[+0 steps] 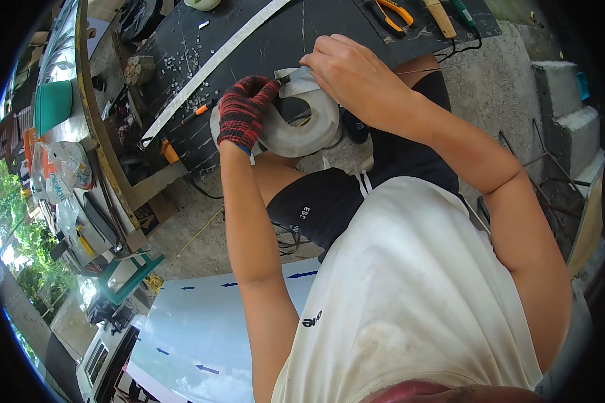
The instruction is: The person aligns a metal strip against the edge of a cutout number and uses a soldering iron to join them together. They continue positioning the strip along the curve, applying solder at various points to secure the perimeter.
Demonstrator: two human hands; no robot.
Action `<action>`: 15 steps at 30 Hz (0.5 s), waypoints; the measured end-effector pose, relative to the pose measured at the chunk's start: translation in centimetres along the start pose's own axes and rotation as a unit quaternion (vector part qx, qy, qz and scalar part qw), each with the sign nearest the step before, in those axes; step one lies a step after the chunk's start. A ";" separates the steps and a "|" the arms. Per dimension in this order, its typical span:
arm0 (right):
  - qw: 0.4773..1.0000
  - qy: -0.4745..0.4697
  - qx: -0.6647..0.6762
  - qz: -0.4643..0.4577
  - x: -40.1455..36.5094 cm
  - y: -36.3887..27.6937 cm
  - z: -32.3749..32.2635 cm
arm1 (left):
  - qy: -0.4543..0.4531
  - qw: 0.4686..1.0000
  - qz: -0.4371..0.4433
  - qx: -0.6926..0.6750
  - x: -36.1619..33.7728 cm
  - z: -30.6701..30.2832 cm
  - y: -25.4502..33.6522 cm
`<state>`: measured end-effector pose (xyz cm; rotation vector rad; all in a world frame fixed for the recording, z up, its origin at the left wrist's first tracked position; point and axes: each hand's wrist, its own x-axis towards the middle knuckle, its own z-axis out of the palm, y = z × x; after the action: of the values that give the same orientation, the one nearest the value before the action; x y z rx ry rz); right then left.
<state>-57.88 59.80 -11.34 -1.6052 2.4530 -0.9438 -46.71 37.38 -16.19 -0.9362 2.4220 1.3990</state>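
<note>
A grey curved, letter-like sheet piece (319, 127) with an open middle is held over my lap at the table's near edge. My left hand (245, 111), in a red and black knit glove, is closed on its left side. A small dark thing shows at the gloved fingertips; I cannot make out what it is. My bare right hand (346, 70) pinches the piece's upper edge, its fingertips close to the left hand's. A thin wire-like line runs to the right behind the right wrist. Part of the piece is hidden under the glove.
On the dark table (249, 64) lie a long pale metal strip (212, 74), scattered small metal bits (185, 67) and an orange-and-black pen-like tool (198, 112). Orange-handled pliers (395, 15), a wooden-handled tool (440, 19) and a green-handled corded tool (462, 12) lie at the far right.
</note>
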 end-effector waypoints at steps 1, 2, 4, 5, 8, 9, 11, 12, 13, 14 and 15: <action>1.000 -0.003 -0.002 0.000 -0.1 0.0 0.0 | 0.000 1.000 0.000 0.000 0.0 0.0 0.0; 1.000 -0.003 -0.001 0.000 -0.1 0.1 -0.1 | 0.004 1.000 -0.003 0.002 0.0 0.0 0.0; 1.000 0.028 0.001 -0.008 -0.3 0.4 -0.4 | 0.007 1.000 -0.007 0.005 -0.2 0.1 0.4; 1.000 0.027 0.002 -0.009 -0.4 0.5 -0.6 | 0.005 1.000 -0.014 0.008 -0.2 0.0 0.6; 0.999 0.048 -0.005 0.003 -0.7 0.9 -1.0 | 0.003 1.000 -0.015 0.004 -0.2 0.1 0.4; 0.999 0.044 -0.010 0.006 -0.8 1.0 -1.0 | 0.003 1.000 -0.009 -0.003 -0.2 0.1 0.4; 0.999 0.040 -0.015 0.010 -0.9 1.1 -0.8 | 0.003 1.000 -0.006 0.000 -0.1 0.0 0.3; 0.999 0.043 -0.010 0.010 -0.9 1.1 -0.5 | 0.003 1.000 -0.004 0.003 -0.1 0.0 0.3; 0.999 0.045 -0.003 0.009 -0.9 1.0 -0.3 | 0.003 1.000 -0.005 0.004 -0.2 0.0 0.3; 0.999 0.046 -0.003 0.009 -0.9 0.9 -0.1 | 0.004 1.000 -0.007 0.008 -0.1 0.1 0.4; 0.999 0.043 -0.001 0.010 -0.8 0.9 0.0 | 0.005 1.000 -0.009 0.013 -0.1 0.1 0.4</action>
<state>-58.22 60.76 -12.01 -1.5691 2.5213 -1.0295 -46.85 37.64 -15.89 -0.9595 2.4257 1.3578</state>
